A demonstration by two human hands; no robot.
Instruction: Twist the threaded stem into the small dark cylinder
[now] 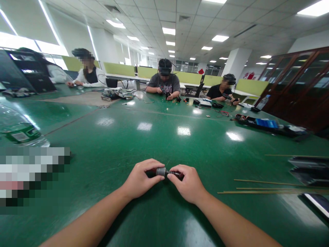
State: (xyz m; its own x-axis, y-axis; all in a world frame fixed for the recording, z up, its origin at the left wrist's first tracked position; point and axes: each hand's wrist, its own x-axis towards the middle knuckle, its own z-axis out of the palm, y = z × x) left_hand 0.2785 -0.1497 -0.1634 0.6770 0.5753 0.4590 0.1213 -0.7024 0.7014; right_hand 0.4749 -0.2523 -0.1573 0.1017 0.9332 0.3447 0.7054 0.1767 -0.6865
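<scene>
In the head view, my left hand (144, 178) pinches a small grey metal cylinder (161, 172) between thumb and fingers. A thin dark ridged shaft (172, 173) runs from the cylinder's right end into my right hand (186, 181), whose thumb and fingers are closed around it. The two lie in line, roughly level, just over the green tabletop. Whether they are one piece or two pressed together I cannot tell. A dark reddish-brown bit shows at each end, partly hidden by my fingers.
To the left stand a clear plastic bottle (23, 128) and a blurred-out flat item (31, 171). Several thin rods (262, 188) lie at right beside black parts (308, 168). Farther off is a black tray (267, 125). Several people sit across the green table (154, 144).
</scene>
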